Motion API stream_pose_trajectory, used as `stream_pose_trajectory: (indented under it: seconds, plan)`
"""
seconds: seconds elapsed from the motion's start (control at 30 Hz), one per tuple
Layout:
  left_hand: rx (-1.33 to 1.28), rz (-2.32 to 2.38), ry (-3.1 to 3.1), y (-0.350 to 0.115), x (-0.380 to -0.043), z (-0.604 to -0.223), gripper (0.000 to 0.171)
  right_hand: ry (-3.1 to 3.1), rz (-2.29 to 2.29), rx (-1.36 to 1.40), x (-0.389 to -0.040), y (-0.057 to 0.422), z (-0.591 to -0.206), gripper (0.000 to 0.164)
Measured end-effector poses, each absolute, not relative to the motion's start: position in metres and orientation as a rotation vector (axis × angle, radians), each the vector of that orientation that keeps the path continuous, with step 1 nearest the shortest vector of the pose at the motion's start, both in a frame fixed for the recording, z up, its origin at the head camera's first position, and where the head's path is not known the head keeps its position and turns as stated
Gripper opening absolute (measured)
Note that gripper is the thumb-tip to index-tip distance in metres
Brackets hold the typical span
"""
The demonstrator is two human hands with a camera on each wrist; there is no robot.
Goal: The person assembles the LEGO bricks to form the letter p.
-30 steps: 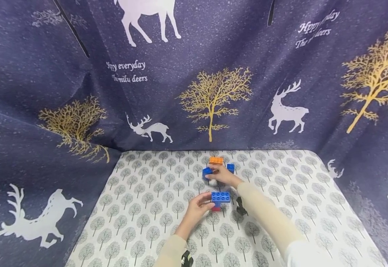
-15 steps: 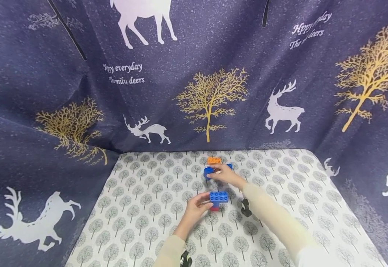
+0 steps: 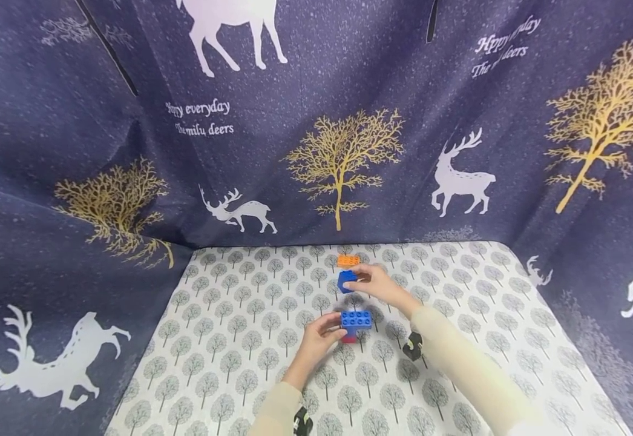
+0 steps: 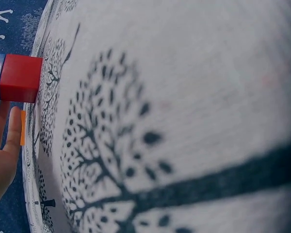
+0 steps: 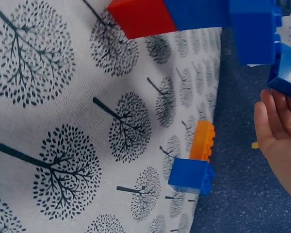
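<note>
In the head view my left hand [image 3: 319,339] grips the left side of a brick stack, thumb in front and fingers behind. Its top is a wide blue brick [image 3: 356,320] with studs up; under it come a narrower blue brick [image 5: 196,12] and a red brick [image 5: 143,17] at the bottom. Beyond the stack, my right hand [image 3: 379,284] pinches a small blue brick [image 3: 347,281] between thumb and fingers, raised over the cloth. In the right wrist view that held blue brick [image 5: 287,73] appears close to the stack's studded top.
An orange brick [image 3: 348,261] lies near the table's far edge. Beside it sits another blue brick [image 5: 188,174], hidden behind the right hand in the head view. White tree-print cloth [image 3: 229,387] covers the table, and a dark deer-print curtain [image 3: 305,79] hangs behind and along the sides.
My right hand has moved rightward with its small blue brick, toward a place behind the stack, and now covers the loose blue brick. The left hand and the stack stay nearly still.
</note>
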State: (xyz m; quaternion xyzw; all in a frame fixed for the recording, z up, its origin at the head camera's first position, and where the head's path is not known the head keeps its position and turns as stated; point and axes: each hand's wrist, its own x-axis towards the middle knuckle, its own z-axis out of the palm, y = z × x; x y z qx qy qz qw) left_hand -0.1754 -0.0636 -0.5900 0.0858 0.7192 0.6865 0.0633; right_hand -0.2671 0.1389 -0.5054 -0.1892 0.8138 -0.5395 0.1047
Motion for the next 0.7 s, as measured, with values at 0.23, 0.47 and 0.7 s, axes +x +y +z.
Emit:
stream_pose_trajectory:
  seconds: [0.23,0.47,0.7]
  plan:
    - [0.299,2.078,2.184,-0.065,-0.176,-0.591,0.042,2.469,-1.558,-0.499,-0.252,0.141,-0.501,0.047]
    - [0.296,2.089,2.157,-0.065,-0.168,-0.569,0.039,2.498,-1.593,-0.485,-0.232,0.138,-0.499,0.047]
    - [0.352,2.079,2.163,-0.066,-0.166,-0.563,0.039,2.452,-1.667,-0.605,-0.213,0.137,-0.504,0.042]
